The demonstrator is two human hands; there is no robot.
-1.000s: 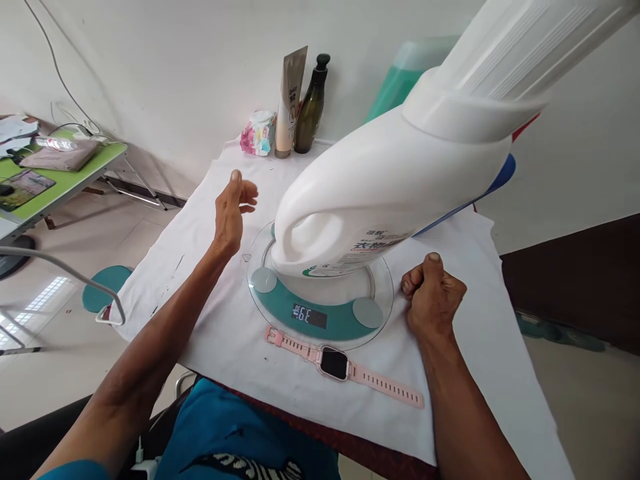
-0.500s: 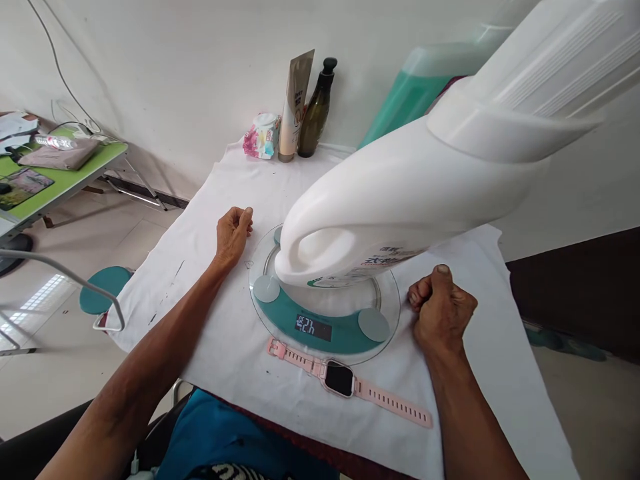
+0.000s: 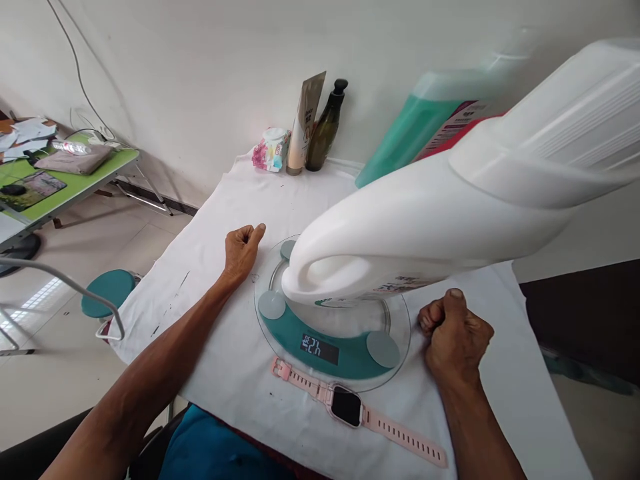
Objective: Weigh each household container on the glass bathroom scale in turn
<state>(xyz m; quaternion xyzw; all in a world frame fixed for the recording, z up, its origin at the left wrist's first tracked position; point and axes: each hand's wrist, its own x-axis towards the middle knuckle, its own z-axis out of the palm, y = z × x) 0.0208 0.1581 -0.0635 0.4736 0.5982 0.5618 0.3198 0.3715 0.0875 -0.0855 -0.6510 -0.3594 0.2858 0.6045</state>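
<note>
A big white detergent bottle [image 3: 400, 220] with a ribbed cap stands on a round glass scale [image 3: 300, 347]. Digits glow on the scale's small dark display [image 3: 320, 349]. My left hand [image 3: 243, 252] is a loose fist resting on the cloth, left of the scale and apart from it. On the other side, my right hand [image 3: 456, 337] is clenched with its thumb on top, close to the scale's right edge. Neither fist shows anything inside it. A pink-strapped watch [image 3: 346, 405] lies flat along the front of the scale.
Against the wall stand a wipes pack [image 3: 271, 150], a beige tube [image 3: 303, 127], a dark pump bottle [image 3: 326, 130] and a green liquid bottle [image 3: 400, 133]. A white cloth [image 3: 200, 313] covers the table. Leftward are a teal stool [image 3: 107, 292] and a green desk [image 3: 75, 183].
My left hand has come down toward me and its fingers have curled into a fist. The display digits differ from one second ago. My right hand stays clenched. The view has shifted slightly.
</note>
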